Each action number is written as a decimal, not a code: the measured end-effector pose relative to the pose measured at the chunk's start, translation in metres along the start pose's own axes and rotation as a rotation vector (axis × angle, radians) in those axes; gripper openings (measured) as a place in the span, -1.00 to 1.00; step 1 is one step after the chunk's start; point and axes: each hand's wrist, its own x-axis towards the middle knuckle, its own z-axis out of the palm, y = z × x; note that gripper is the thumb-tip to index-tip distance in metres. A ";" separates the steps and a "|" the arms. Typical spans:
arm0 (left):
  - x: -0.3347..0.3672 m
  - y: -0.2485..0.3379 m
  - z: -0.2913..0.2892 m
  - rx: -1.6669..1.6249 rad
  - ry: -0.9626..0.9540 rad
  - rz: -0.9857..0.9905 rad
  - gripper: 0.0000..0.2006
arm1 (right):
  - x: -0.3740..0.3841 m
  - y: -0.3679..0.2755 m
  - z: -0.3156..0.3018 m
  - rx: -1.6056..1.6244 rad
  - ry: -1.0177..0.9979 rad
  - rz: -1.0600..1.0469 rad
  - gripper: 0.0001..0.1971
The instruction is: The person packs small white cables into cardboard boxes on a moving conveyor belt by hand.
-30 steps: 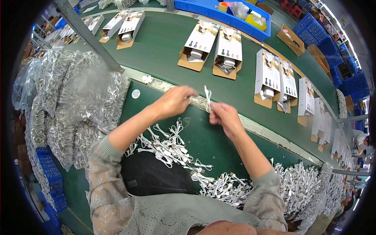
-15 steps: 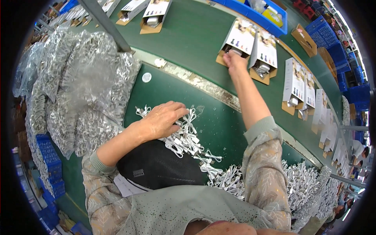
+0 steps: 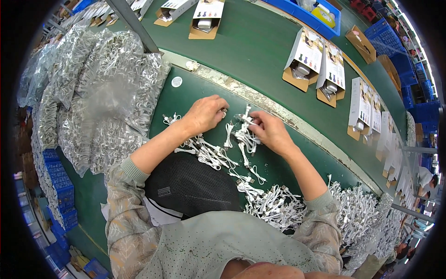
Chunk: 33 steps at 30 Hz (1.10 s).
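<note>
White bundled cables (image 3: pixel 211 153) lie in a loose heap on the green tabletop in front of me. My left hand (image 3: pixel 204 115) is closed at the upper left of the heap, with a small white cable end (image 3: pixel 225 111) showing at its fingertips. Across from it, my right hand (image 3: pixel 272 133) pinches a white cable (image 3: pixel 248 120) between thumb and fingers, over a small cluster of others. Part of each grip is hidden by the fingers.
Clear bags of cables (image 3: pixel 111 93) pile up at the left. Beyond a worn metal rail (image 3: pixel 241 88), a green belt (image 3: pixel 251 42) carries open printed boxes (image 3: pixel 304 56) holding white items. A black mesh cap (image 3: pixel 190 186) is nearest me; more cables (image 3: pixel 274 207) lie at the right.
My right hand has left the box on the belt and come back to the cables. My left hand has shifted slightly up and closed. The boxes have moved to the right.
</note>
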 end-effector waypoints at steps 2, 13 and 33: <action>0.002 -0.006 -0.007 -0.065 -0.002 0.005 -0.84 | -0.005 -0.001 -0.009 0.071 0.024 0.142 -0.73; 0.001 -0.005 -0.019 -0.282 -0.041 -0.199 -0.77 | -0.014 0.034 -0.027 0.940 0.146 0.436 -0.86; 0.179 0.004 0.057 -1.307 1.004 -0.539 -0.74 | -0.062 0.011 -0.025 -0.124 0.018 0.142 -0.68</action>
